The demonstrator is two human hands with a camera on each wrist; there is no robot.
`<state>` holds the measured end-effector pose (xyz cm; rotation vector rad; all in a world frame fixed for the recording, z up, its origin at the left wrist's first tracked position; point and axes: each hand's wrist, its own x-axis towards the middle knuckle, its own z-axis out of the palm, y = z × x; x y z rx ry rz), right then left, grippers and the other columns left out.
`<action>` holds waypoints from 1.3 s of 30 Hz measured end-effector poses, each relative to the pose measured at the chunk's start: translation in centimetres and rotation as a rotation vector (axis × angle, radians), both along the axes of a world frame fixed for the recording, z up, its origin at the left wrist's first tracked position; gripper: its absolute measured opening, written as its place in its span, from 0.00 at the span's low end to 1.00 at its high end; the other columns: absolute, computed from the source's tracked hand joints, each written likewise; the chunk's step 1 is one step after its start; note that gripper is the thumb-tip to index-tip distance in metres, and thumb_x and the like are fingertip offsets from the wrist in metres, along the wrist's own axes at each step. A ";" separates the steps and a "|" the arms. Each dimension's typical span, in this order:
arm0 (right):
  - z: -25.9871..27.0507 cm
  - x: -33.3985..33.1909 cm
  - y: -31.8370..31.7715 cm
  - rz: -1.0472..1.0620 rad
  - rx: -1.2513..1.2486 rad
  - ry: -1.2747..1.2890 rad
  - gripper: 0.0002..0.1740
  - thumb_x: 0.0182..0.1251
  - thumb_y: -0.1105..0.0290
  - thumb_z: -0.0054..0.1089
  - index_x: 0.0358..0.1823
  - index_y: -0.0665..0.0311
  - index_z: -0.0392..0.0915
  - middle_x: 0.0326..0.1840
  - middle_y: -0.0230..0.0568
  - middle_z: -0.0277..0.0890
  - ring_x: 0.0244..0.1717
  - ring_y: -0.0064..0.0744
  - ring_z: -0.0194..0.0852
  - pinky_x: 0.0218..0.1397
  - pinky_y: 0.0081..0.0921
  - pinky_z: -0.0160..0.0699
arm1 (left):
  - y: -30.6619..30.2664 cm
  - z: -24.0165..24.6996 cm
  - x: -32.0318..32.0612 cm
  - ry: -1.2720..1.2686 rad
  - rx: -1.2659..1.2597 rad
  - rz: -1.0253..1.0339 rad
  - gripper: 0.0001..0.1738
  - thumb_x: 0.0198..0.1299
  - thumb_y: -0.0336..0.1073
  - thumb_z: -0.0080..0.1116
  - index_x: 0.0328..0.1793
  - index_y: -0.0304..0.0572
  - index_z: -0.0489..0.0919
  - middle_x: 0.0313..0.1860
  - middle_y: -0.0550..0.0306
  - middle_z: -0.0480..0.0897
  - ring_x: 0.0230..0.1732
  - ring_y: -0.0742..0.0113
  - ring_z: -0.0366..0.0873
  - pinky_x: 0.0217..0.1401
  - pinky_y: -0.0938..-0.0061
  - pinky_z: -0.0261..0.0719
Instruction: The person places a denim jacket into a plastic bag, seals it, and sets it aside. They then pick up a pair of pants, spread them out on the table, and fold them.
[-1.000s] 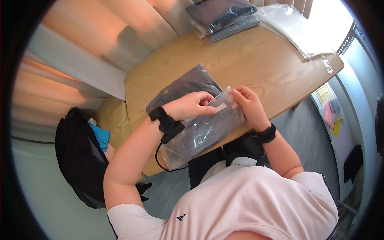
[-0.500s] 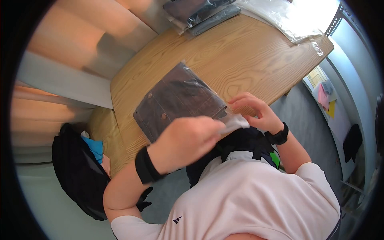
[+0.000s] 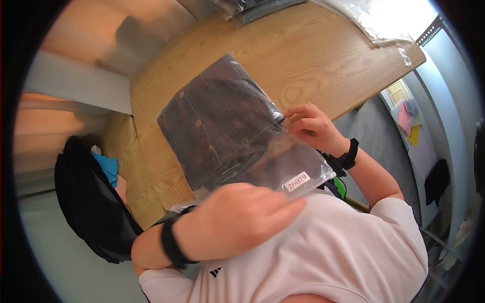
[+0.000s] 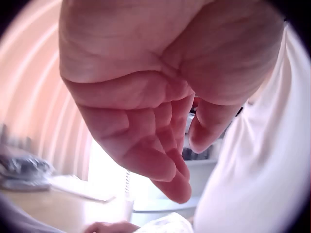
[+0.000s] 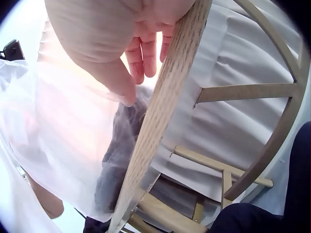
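Flap-folding seems in hand: bag (image 3: 222,121) at table's (image 3: 323,65) near edge, flap (image 3: 278,164) loose. Left hand (image 3: 240,217) empty, relaxed; right hand (image 3: 318,132), fingers loose, beside its right corner. Next calls for straightening the flap.

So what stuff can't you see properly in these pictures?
- Head view: the left hand is blurred, so its fingers aren't clear.
- Head view: the garment is folded, which hides its underside and full shape.
- Head view: the top edge cuts off the stacked packages.
- Head view: any writing on the pink paper is too small to read.
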<state>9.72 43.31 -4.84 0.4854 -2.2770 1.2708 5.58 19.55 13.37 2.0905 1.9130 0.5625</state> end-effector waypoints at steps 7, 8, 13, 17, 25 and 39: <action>-0.8 1.4 0.3 -0.303 0.022 0.027 0.22 0.45 0.80 0.67 0.44 0.56 0.78 0.49 0.40 0.75 0.49 0.44 0.73 0.49 0.32 0.74 | -14.8 -1.0 -2.5 0.173 0.107 0.886 0.21 0.48 0.20 0.53 0.51 0.34 0.80 0.48 0.49 0.81 0.50 0.54 0.78 0.54 0.66 0.74; -0.8 1.4 0.2 -0.333 0.082 0.058 0.26 0.44 0.80 0.67 0.49 0.54 0.78 0.52 0.41 0.75 0.51 0.44 0.73 0.52 0.35 0.73 | -16.2 -2.6 -2.5 0.281 0.059 0.994 0.23 0.49 0.20 0.53 0.55 0.35 0.78 0.54 0.48 0.79 0.55 0.51 0.75 0.58 0.63 0.72; -0.4 0.7 -0.4 -0.309 0.273 0.158 0.30 0.44 0.78 0.67 0.54 0.50 0.78 0.63 0.38 0.72 0.60 0.44 0.71 0.61 0.39 0.68 | -17.8 -11.3 -0.3 0.183 -0.038 0.932 0.40 0.44 0.19 0.62 0.68 0.47 0.69 0.73 0.47 0.62 0.74 0.44 0.56 0.72 0.59 0.59; 0.4 0.3 -0.2 -0.202 0.386 0.186 0.20 0.50 0.79 0.64 0.46 0.52 0.83 0.56 0.28 0.79 0.64 0.40 0.69 0.61 0.38 0.66 | -16.8 -14.5 -0.2 0.130 0.193 0.734 0.28 0.42 0.19 0.65 0.55 0.45 0.80 0.62 0.49 0.75 0.69 0.47 0.65 0.65 0.64 0.70; 0.3 0.5 2.5 0.005 0.159 -0.064 0.12 0.48 0.79 0.65 0.35 0.59 0.82 0.39 0.35 0.80 0.44 0.39 0.74 0.54 0.32 0.70 | -17.3 -16.0 -1.1 -0.191 0.391 0.826 0.13 0.45 0.19 0.63 0.39 0.39 0.84 0.40 0.49 0.86 0.53 0.49 0.81 0.53 0.65 0.80; -0.1 1.6 -0.8 -0.096 0.101 -0.009 0.19 0.45 0.88 0.55 0.38 0.59 0.80 0.40 0.36 0.73 0.42 0.40 0.69 0.45 0.30 0.69 | -17.5 -16.1 0.1 -0.051 0.293 0.812 0.19 0.41 0.19 0.66 0.41 0.46 0.86 0.50 0.46 0.83 0.58 0.49 0.77 0.60 0.67 0.75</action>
